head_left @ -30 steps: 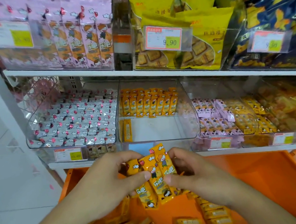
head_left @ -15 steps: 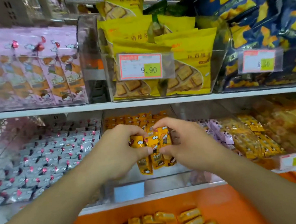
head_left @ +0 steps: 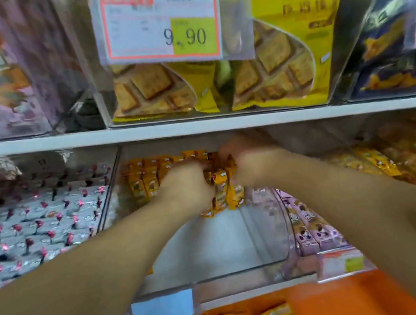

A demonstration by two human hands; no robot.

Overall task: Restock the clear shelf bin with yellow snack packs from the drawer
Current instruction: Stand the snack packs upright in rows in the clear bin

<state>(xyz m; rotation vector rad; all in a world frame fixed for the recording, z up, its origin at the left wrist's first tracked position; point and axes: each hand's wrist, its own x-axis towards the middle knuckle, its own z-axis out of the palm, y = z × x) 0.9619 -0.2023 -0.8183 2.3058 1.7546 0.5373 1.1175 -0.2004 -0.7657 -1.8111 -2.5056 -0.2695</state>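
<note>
A 9.90 price tag point(head_left: 160, 24) hangs above the white shelf point(head_left: 196, 125); yellow cracker bags point(head_left: 277, 71) stand just behind the tag.

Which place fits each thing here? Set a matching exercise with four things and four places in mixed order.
Things:
1. small yellow snack packs
2. red-bordered 9.90 price tag
3. orange drawer
4. clear plastic shelf bin

Places:
A. bottom of view, below the shelf
B. upper shelf, on the biscuit bin
C. gripped between both hands
D. lower shelf, under the forearms

Pairs: 1-C, 2-B, 3-A, 4-D
</note>
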